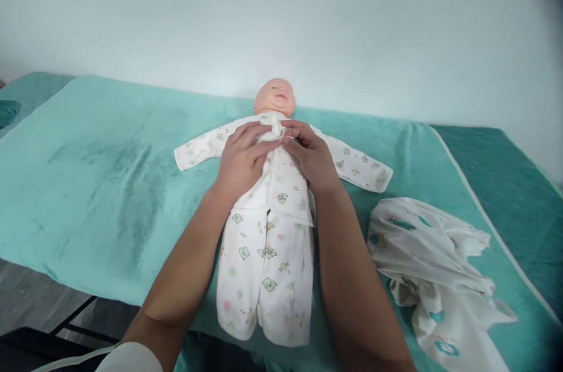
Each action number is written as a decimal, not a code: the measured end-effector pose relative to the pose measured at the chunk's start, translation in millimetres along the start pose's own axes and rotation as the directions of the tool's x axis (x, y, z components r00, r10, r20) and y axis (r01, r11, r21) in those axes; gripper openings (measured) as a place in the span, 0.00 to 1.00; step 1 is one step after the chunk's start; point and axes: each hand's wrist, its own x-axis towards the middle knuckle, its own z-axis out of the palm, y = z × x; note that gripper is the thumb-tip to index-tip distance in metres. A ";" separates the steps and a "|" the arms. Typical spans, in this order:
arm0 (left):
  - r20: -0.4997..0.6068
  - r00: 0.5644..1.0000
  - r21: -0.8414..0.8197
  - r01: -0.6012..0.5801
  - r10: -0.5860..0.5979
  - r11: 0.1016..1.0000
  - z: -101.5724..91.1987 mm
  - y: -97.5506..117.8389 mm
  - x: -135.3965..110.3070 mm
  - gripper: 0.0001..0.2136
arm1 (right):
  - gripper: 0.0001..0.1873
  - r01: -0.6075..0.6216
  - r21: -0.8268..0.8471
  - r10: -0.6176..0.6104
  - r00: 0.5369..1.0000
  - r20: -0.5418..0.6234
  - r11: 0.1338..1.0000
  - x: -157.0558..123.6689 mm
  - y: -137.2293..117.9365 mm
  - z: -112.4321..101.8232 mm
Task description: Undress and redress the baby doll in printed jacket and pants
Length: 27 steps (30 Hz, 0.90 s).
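Note:
A baby doll (275, 96) lies on its back, dressed in a white printed baby shirt (288, 184) and matching pants (268, 278). Its sleeves spread out to both sides. On the chest, the fingers of my left hand (244, 155) are closed on the shirt's front edge, with the thumb reaching to the middle. My right hand (312, 155) pinches the fabric at the same spot, its fingertips close to the left thumb. Below the hands, a button shows on the shirt front, and the lower hem hangs apart. What exactly lies between the fingertips is partly hidden.
A teal cloth (97, 184) covers the table, with a darker green cover (505, 184) at the right. A crumpled white printed cloth (431, 266) lies right of the doll. Behind the table stands a pale wall (281, 20). Dark metal legs show at lower left.

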 end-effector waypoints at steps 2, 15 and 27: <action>0.004 1.000 0.003 -0.003 0.003 1.000 -0.2 1.5 -0.4 0.17 | 0.12 -0.035 0.061 0.035 0.999 0.002 0.998 -0.6 -1.1 -0.3; -0.055 0.993 -0.211 0.091 -0.105 0.973 -7.0 7.7 0.3 0.12 | 0.15 0.073 0.060 -0.073 0.997 -0.008 0.996 -6.4 -15.0 3.4; 0.288 0.958 -0.285 0.097 -0.011 0.954 -27.0 6.1 1.4 0.02 | 0.18 0.180 -0.142 -0.165 0.980 0.110 0.973 -10.3 -25.3 1.4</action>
